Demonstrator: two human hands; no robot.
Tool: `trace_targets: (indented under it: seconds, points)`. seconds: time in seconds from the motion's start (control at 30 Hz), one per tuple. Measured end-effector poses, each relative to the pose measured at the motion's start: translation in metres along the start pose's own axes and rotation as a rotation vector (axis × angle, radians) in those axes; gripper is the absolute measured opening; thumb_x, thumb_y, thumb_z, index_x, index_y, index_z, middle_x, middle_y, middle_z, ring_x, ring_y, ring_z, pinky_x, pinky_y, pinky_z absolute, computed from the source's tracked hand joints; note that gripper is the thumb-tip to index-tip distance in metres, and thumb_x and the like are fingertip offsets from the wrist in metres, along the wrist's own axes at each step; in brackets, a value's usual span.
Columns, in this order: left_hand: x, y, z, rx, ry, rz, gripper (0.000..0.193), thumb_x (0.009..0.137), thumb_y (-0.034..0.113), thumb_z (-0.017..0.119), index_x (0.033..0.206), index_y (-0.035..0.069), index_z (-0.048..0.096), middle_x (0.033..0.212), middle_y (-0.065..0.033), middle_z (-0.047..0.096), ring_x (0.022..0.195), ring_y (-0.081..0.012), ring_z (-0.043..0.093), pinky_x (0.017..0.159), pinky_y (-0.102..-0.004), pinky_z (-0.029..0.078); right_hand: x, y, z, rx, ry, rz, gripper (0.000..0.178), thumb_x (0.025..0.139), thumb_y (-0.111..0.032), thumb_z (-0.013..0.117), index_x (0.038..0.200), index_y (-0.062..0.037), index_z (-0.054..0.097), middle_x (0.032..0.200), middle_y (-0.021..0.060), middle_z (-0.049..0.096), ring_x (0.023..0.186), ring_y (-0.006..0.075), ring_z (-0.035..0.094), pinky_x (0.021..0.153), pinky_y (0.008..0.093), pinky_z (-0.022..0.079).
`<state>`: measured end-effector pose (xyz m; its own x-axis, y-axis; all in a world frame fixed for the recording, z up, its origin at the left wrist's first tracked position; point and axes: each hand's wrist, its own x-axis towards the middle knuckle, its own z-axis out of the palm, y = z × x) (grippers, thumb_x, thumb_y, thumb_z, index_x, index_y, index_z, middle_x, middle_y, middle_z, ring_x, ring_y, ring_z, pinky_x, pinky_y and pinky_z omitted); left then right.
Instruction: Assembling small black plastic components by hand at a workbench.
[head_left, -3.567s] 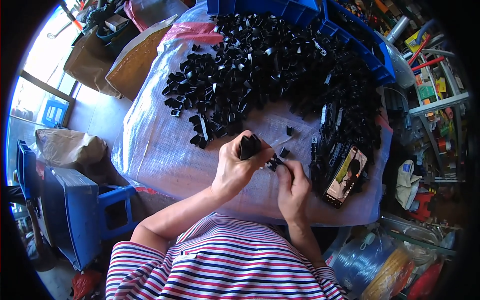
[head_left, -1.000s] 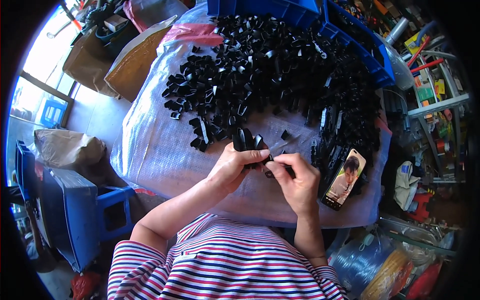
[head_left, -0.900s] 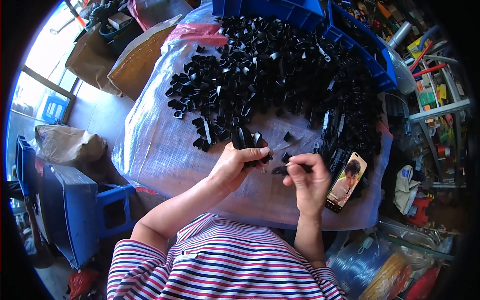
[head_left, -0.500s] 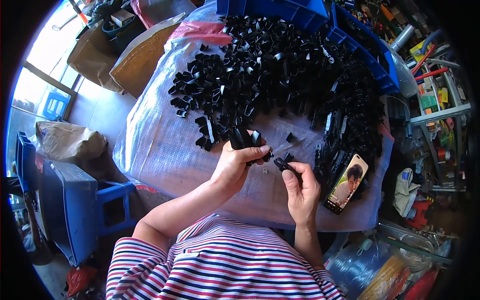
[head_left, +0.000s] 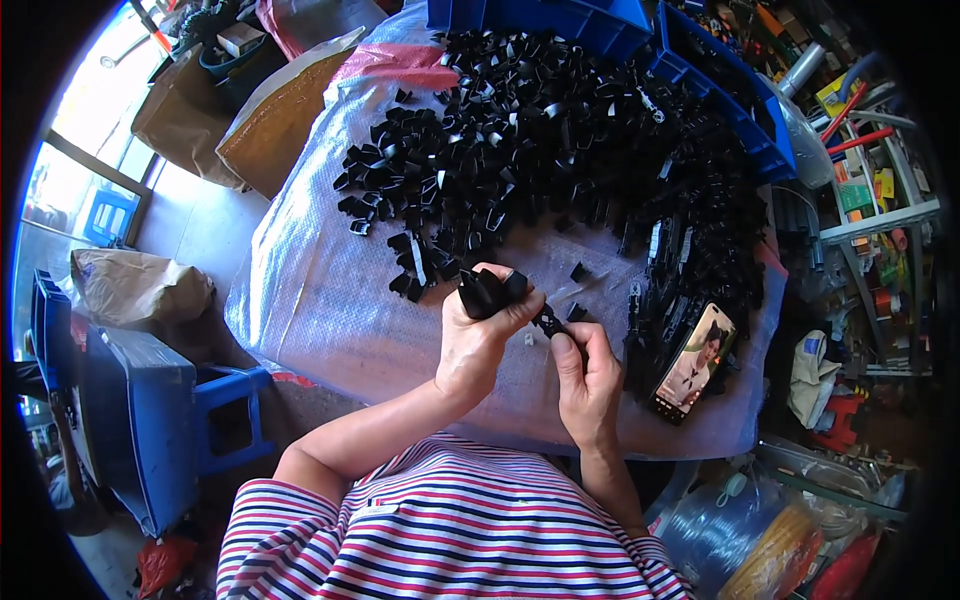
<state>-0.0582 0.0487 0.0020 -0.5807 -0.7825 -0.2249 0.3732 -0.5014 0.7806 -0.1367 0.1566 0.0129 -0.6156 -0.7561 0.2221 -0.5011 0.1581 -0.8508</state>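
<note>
Both my hands meet over the white woven sheet. My left hand (head_left: 475, 335) is closed around black curved plastic pieces (head_left: 490, 292), which stick up above the thumb and fingers. Between thumb and fingers, my right hand (head_left: 590, 378) pinches a slim black plastic part (head_left: 548, 320). That part's far end touches, or nearly touches, what my left hand grips; the fingers hide the exact contact. Just beyond my right hand lies a loose black piece (head_left: 578, 271). A large heap of similar black plastic pieces (head_left: 540, 130) spreads across the sheet's far side.
A phone (head_left: 692, 365) playing a video lies right of my right hand, against the heap. Blue crates (head_left: 735, 105) border the far side. The woven sheet (head_left: 320, 290) covers the work surface. A blue stool (head_left: 232, 415) stands at left, and a cluttered shelf (head_left: 870, 235) at right.
My left hand has turned, tipping its black pieces upward. My right hand has moved slightly left, bringing its slim part up to the left hand. The phone's picture has changed.
</note>
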Motion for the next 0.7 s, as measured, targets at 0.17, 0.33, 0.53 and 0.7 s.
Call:
trace_targets:
  seconds: [0.17,0.33,0.53,0.7]
  points:
    - [0.002,-0.004,0.000,0.142,0.030,0.125,0.017,0.073,-0.002,0.068,0.084,0.003,0.055,0.076,0.0004,0.056,0.070,-0.0070,0.052,0.065,-0.0213,0.045,0.000,-0.001,0.007,0.012,0.005,0.050,0.015,0.089,-0.015,0.054,0.086,-0.0013,0.052,0.062,0.0063,0.053,0.053,0.0130,0.050,0.050,0.0270,0.040]
    - [0.007,-0.008,-0.006,0.233,0.131,0.250,0.014,0.075,0.001,0.067,0.083,0.002,0.056,0.071,0.0005,0.055,0.064,-0.0056,0.049,0.059,-0.0209,0.043,0.009,0.008,0.039,0.080,0.050,0.031,0.013,0.091,-0.013,0.051,0.086,-0.0010,0.052,0.063,0.0044,0.052,0.058,0.0084,0.046,0.052,0.0248,0.039]
    - [0.012,0.008,-0.011,0.028,-0.048,-0.063,0.021,0.080,0.018,0.065,0.090,0.002,0.055,0.077,-0.0030,0.057,0.065,-0.0105,0.053,0.062,-0.0246,0.043,0.016,-0.001,0.021,0.008,0.150,-0.058,0.027,0.088,-0.014,0.055,0.111,-0.0003,0.049,0.083,0.0132,0.058,0.070,0.0227,0.058,0.060,0.0320,0.045]
    - [0.005,0.007,0.002,-0.138,-0.141,-0.381,0.025,0.084,0.020,0.060,0.101,0.004,0.050,0.090,-0.0039,0.055,0.081,-0.0131,0.053,0.072,-0.0271,0.044,0.007,-0.002,0.026,-0.199,-0.034,-0.167,0.059,0.084,-0.024,0.060,0.129,0.0030,0.033,0.115,0.0218,0.045,0.104,0.0345,0.049,0.084,0.0352,0.045]
